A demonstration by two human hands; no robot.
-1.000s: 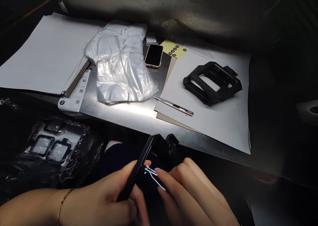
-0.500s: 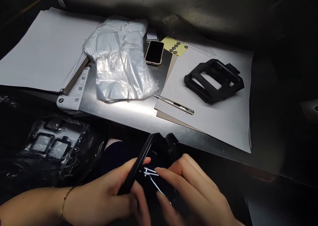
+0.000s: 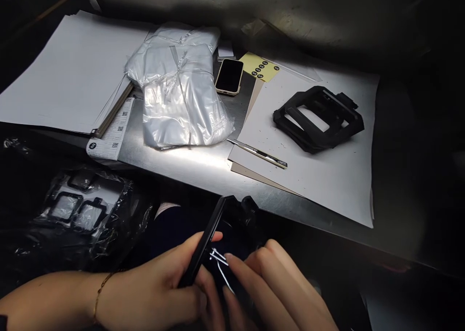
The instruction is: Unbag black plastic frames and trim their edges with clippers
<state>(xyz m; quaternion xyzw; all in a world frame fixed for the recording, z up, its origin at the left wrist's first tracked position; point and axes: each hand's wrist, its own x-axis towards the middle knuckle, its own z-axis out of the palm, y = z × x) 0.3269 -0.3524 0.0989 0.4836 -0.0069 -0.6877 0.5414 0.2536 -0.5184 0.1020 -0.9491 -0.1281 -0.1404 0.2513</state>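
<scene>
A black plastic frame (image 3: pixel 205 241) is held tilted below the table's front edge, with bright reflections showing inside it. My left hand (image 3: pixel 170 282) grips its left bar, thumb and fingers wrapped around it. At the frame's right side my right hand (image 3: pixel 276 287) is closed with bent fingers, its index finger and thumb by the reflections. The lower part of the frame is hidden behind my hands. A second black frame-shaped part (image 3: pixel 316 120) lies on white sheets (image 3: pixel 337 176) on the table.
Tied clear plastic bags (image 3: pixel 181 93) lie mid-table beside a phone (image 3: pixel 229 76) and a yellow sticker sheet (image 3: pixel 259 67). A slim pen-like tool (image 3: pixel 257 153) rests across the white sheets' edge. Paper stacks (image 3: pixel 72 74) fill the left. Bagged black frames (image 3: pixel 80 205) sit lower left.
My right hand has shifted slightly down and left, its index finger and thumb still near the reflections. My left hand keeps its hold on the frame. The view has moved slightly.
</scene>
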